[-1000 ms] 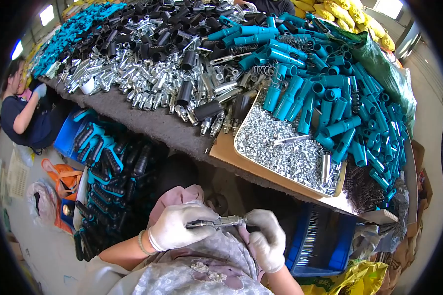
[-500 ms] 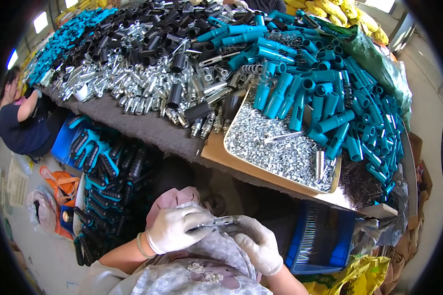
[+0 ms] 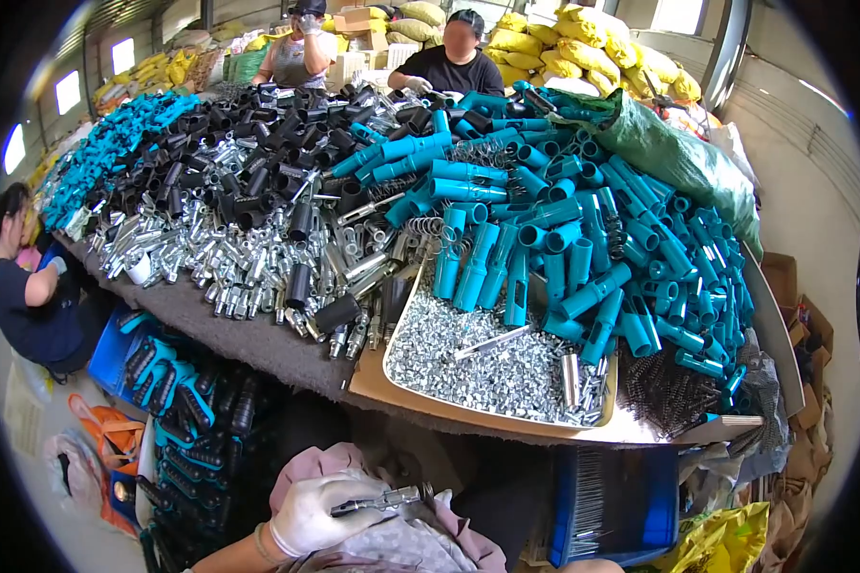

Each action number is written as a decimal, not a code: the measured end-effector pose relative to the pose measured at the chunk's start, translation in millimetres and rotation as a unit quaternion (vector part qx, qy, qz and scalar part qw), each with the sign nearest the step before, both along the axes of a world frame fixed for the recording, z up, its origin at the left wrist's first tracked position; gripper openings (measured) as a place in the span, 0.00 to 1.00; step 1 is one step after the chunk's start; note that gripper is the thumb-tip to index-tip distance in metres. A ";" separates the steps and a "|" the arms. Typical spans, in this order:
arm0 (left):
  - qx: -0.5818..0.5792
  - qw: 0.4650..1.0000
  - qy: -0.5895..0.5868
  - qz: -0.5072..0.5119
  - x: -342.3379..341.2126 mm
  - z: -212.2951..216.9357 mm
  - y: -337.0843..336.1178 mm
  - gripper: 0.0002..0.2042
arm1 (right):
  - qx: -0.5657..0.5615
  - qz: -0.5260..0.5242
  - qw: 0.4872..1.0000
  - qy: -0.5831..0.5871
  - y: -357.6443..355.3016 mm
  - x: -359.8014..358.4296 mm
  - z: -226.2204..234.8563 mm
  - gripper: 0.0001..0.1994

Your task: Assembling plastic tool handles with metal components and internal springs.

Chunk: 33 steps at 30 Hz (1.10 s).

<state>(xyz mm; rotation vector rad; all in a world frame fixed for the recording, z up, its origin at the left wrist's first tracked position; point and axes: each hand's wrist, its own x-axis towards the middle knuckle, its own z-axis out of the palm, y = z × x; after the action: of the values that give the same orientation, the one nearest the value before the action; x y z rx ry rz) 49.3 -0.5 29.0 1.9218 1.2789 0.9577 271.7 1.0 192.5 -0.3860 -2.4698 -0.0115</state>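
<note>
My white-gloved left hand (image 3: 320,516) is closed on a slim silver metal fitting (image 3: 389,499), low in front of my lap. The fitting lies roughly level, its far end pointing right with a darker tip. My right hand is out of view; only a small patch of bare skin (image 3: 592,567) shows at the lower edge. Ahead on the bench, a shallow tray (image 3: 495,416) holds many small silver pieces (image 3: 478,368), a loose rod and an upright metal sleeve (image 3: 570,380). Teal plastic tubes (image 3: 592,291) are heaped behind it.
Silver fittings (image 3: 244,263) and black sleeves (image 3: 296,210) are piled left of the tray. Dark springs (image 3: 674,387) lie at its right. Below the bench are a blue bin of thin rods (image 3: 583,506) and black-and-teal handles (image 3: 196,449). Other people (image 3: 459,67) sit around the bench.
The view has tilted up, bringing people across the bench into sight. My right hand has let go of the fitting and left the picture; my left hand still holds it.
</note>
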 end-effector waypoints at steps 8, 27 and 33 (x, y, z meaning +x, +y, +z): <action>0.045 0.995 0.040 0.077 -11.5 -10.4 -2.0 0.13 | 0.014 -0.416 0.906 -0.071 151.1 43.4 -69.3 0.02; 0.058 0.996 0.004 0.061 -12.3 -21.6 -3.4 0.14 | -0.202 -0.457 0.843 0.201 144.8 98.1 -64.7 0.14; 0.057 0.997 0.006 0.046 -8.4 -6.2 -3.1 0.14 | -0.130 -0.377 0.913 0.090 148.2 60.6 -121.9 0.20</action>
<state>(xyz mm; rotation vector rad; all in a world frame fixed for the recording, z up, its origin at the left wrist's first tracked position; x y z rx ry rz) 40.9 -3.6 22.8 1.9710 1.3572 1.0882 332.3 149.2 70.6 -1.3668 -1.9999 0.0309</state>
